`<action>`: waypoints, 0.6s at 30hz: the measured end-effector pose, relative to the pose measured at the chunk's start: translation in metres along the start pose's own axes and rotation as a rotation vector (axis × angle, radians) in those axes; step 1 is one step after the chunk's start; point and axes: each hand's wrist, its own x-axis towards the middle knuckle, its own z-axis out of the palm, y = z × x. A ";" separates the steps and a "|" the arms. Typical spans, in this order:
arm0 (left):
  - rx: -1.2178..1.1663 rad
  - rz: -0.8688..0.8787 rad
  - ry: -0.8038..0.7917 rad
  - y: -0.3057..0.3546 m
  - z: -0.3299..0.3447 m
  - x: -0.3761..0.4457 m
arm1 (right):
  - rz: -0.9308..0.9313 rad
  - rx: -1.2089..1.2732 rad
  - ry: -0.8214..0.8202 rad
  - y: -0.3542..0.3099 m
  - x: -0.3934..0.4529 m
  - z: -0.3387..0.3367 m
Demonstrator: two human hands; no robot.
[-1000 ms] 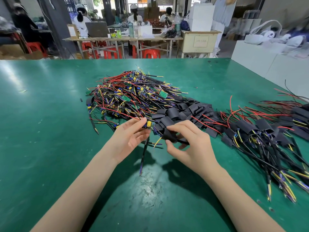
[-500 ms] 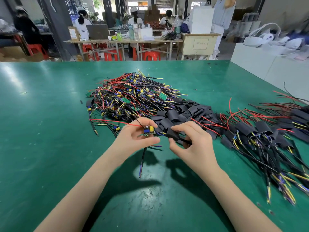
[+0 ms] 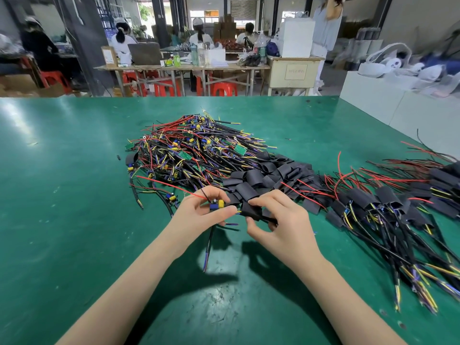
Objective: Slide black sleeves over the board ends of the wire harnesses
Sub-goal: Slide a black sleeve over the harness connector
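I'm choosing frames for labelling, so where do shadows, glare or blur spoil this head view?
Head view: both forearms throw dark shadows onto the green table below the left hand and right hand; pale glare sits on the table's far left; the right-side sleeved harnesses look smeared; wide-angle bending warps the edges.

Green table (image 3: 62, 220) under bare harnesses (image 3: 189, 150), loose sleeves (image 3: 263, 175), sleeved harnesses (image 3: 388, 207).

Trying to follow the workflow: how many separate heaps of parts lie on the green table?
3: bare colourful wire harnesses at centre-left, loose black sleeves in the middle, sleeved harnesses on the right, running off-frame, so more may be hidden.
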 end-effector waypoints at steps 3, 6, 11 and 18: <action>-0.015 -0.009 -0.020 -0.001 -0.002 0.000 | -0.005 0.000 0.001 0.000 0.000 -0.001; -0.003 -0.009 -0.030 0.000 -0.003 0.000 | -0.006 -0.002 -0.003 -0.001 0.000 -0.001; -0.159 -0.012 0.006 -0.001 -0.001 0.003 | -0.024 -0.002 -0.037 -0.002 0.001 -0.004; -0.268 -0.144 -0.078 -0.002 -0.002 -0.001 | -0.109 0.046 -0.165 -0.002 0.000 -0.002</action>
